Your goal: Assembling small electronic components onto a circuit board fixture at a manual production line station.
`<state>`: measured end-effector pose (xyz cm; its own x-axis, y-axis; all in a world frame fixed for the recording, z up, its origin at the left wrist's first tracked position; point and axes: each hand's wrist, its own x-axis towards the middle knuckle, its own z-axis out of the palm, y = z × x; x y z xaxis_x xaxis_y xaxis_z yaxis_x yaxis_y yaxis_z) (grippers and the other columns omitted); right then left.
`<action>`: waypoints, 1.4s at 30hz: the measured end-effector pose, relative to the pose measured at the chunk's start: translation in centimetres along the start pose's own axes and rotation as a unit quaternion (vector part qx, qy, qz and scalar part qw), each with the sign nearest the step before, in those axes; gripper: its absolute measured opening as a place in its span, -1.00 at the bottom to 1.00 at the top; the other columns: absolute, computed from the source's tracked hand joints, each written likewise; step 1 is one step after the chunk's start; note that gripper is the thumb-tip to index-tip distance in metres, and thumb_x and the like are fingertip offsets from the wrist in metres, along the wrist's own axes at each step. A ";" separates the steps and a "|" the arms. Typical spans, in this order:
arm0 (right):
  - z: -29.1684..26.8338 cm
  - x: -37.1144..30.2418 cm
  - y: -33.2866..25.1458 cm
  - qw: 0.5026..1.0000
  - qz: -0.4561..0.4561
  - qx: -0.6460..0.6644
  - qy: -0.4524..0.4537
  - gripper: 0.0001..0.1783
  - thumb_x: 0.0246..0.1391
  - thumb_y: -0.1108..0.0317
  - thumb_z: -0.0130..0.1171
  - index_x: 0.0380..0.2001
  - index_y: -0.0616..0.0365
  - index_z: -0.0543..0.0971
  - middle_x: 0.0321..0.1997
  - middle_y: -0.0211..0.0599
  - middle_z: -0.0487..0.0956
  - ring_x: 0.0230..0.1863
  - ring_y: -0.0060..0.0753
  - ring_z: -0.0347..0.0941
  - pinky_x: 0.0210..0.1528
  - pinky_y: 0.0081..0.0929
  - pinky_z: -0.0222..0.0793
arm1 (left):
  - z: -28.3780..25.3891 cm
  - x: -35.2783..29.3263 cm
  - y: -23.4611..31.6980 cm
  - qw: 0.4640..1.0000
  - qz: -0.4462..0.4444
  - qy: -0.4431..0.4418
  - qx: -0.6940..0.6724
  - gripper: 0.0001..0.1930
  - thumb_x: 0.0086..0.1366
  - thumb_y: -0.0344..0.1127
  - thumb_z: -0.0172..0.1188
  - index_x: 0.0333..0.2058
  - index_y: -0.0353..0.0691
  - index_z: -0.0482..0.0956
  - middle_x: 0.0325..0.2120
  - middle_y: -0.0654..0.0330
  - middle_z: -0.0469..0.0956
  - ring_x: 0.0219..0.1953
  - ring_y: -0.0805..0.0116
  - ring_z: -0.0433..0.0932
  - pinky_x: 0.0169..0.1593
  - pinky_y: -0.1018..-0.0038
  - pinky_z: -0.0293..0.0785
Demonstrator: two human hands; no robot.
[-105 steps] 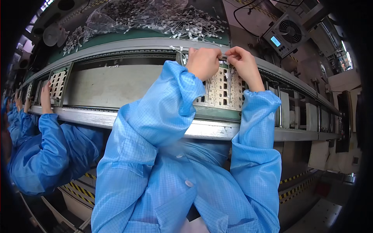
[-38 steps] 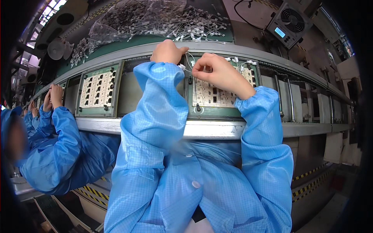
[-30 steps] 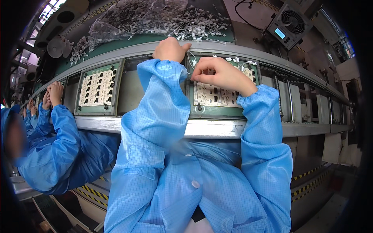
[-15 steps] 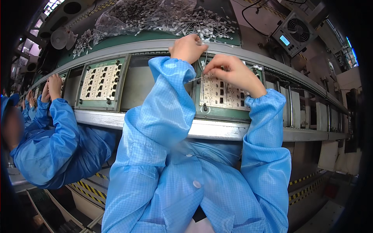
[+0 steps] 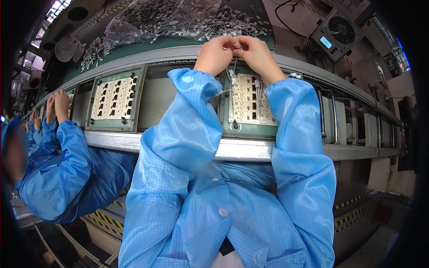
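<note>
Left hand (image 5: pixel 215 56) and right hand (image 5: pixel 254 54) meet over the conveyor's far rail (image 5: pixel 165 54), thumbs and forefingers drawn together, both pinching the pale end of a thin cable (image 5: pixel 235 65); the fingers hide part of the grip. Their backs face up and outward, with the fingers curled toward the middle. The cable hangs from the fingertips toward the far left part of a pale circuit panel (image 5: pixel 244 103). The panel lies in a green fixture (image 5: pixel 250 129), nearer the body than the hands, with more thin wires across it. The left sleeve (image 5: pixel 190 118) slants up and rightward across the near rail (image 5: pixel 246 150); the right sleeve (image 5: pixel 296 120) rises more steeply, its wrist tipping left. Beyond the fingertips spreads a pile of white-tipped cables (image 5: pixel 210 24).
</note>
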<state>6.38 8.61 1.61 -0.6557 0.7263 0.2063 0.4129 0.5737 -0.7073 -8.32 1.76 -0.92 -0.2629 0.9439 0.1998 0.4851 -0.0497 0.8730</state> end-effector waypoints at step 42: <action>-2.2 -7.2 -1.0 0.969 -0.070 -0.222 0.079 -0.74 0.03 0.42 0.19 -0.15 0.04 0.55 -0.38 -0.42 0.58 -0.18 -0.32 0.46 -0.06 -0.31 0.11 | 0.7 -2.1 3.0 0.941 0.127 -0.064 0.309 -0.82 0.08 -0.34 0.20 -0.38 0.02 0.77 -0.30 0.25 0.66 -0.10 0.13 0.49 0.07 0.13 0.29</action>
<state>12.07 3.60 2.30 -0.6342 0.6585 0.4052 0.5813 0.7517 -0.3116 -5.70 -0.10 0.96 0.0101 0.9611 0.2762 0.9208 -0.1166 0.3723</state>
